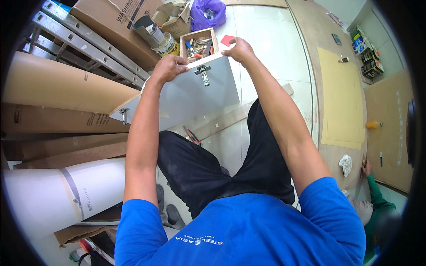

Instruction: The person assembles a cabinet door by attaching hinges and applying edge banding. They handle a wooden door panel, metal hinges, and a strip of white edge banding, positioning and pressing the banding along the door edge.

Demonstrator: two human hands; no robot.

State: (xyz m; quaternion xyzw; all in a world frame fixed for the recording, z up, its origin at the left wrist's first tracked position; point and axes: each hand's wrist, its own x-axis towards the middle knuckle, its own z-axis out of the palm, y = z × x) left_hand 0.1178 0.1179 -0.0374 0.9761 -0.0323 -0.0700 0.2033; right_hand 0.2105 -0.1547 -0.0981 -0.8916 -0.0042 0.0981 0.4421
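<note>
A grey cabinet door point(186, 99) stands on edge in front of my knees, its pale edge facing up. Two metal cup hinges are fixed to it: one hinge point(203, 75) near the far end, another hinge point(124, 115) toward the left. My left hand point(168, 68) grips the upper edge, fingers and thumb on either side. At the far right corner, my right hand point(240, 50) holds the same edge with bent fingers, some hidden. Just beyond the door sits a wooden box point(214, 42) of hand tools. A red flat piece point(227, 41) lies behind my right fingertips.
A ladder point(88, 46), large cardboard box point(111, 26) and paint can point(167, 44) crowd the left. Red-handled pliers point(192, 136) lie near my knee by a wooden strip point(222, 122). A white roll point(66, 190) is at lower left. A green-sleeved person's hand point(366, 168) works at right.
</note>
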